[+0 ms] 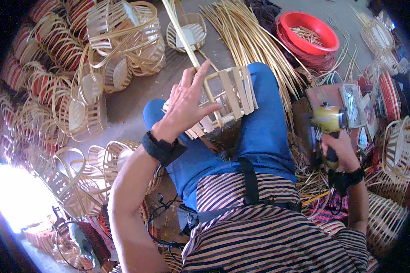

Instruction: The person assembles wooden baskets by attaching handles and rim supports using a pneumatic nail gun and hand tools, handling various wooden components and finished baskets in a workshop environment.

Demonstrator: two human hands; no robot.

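Observation:
A small basket [231, 94] of pale wooden slats rests tilted across my thighs. My left hand [183, 103] grips its near-left side, thumb and fingers around the rim and a long pale strip [182, 35]. That strip runs from the basket up past the far edge of view. Away to the right, my right hand [340, 144] is closed round the handle of a yellow-and-black pistol-grip power tool [329, 119]. The tool is slightly blurred and held apart from the basket, so its exact kind is unclear. My left palm hides part of the basket.
Finished-looking baskets with hoop handles [75, 113] crowd the left side. A bundle of long strips [241, 36] lies beyond my knees. A red basin [312, 34] with short sticks stands far right. Near the tool are a clear plastic box [352, 102] and more baskets [396, 148].

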